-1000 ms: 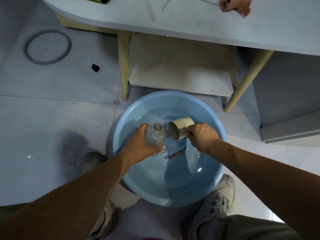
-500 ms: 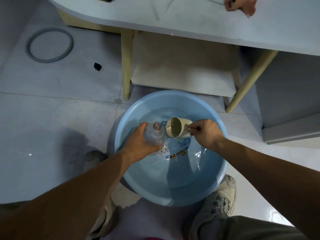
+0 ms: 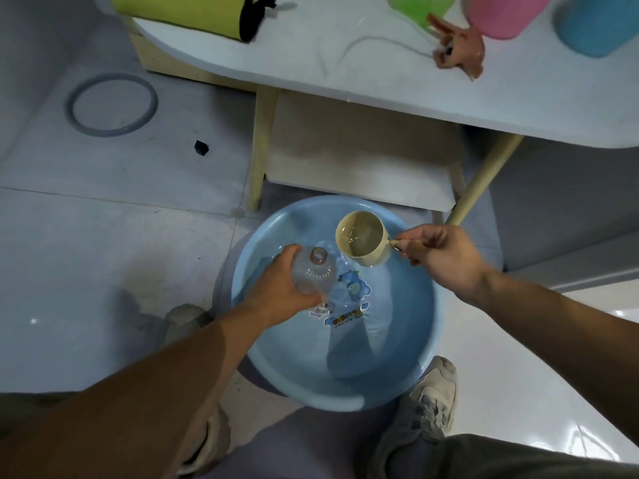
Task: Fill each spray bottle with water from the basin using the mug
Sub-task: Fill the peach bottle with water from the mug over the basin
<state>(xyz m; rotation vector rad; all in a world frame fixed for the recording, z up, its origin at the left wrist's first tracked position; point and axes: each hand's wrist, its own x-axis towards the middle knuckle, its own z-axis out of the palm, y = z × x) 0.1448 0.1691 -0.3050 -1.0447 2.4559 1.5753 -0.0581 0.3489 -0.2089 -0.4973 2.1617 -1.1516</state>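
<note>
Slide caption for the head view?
Left hand holds an uncapped bottle over the blue basin; right hand holds a mug of water beside it.

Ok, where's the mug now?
Head view: the mug is over the far side of the basin, held by its handle in the right hand, just right of the clear bottle gripped by the left hand.

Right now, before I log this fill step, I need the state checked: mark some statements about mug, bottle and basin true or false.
1. The mug has water in it. True.
2. The left hand grips the bottle. True.
3. The bottle is capped. False: its neck is open.
4. The mug is pouring into the bottle. False: the right hand holds it roughly upright beside the bottle.
5. The basin sits on the table. False: it is down by the feet, below the table.
</note>
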